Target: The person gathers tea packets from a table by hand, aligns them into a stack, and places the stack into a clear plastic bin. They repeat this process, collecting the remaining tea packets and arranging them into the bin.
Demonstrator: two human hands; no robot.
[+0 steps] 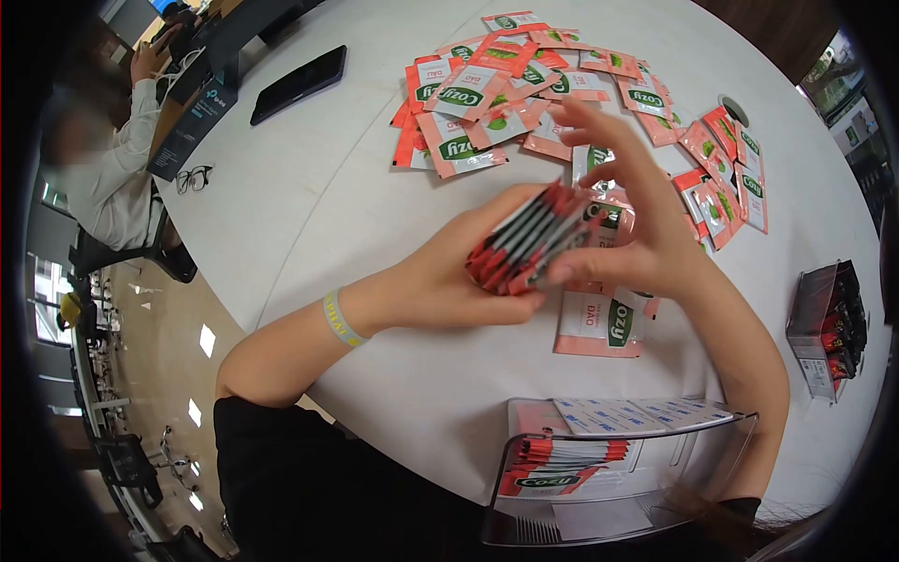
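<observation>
Red-edged sachets [526, 236] sit stacked in the left hand's [448, 270] curled grip, long edges slanting away and rightward toward the right hand [653, 242], which arches open beside them, its blurred thumb apparently touching.

- A white table [314, 220] with a rounded edge, a thin seam and a round hole [735, 110] on its far side.
- A shiny tan floor [173, 314], dotted with bright light reflections [207, 340].
- A black chair [131, 260] beside the table; another chair [131, 470] farther down the left.
- Bright windows [47, 300] at far left.
- A dark brown surface [782, 33] at upper right, wall or floor unclear.
</observation>
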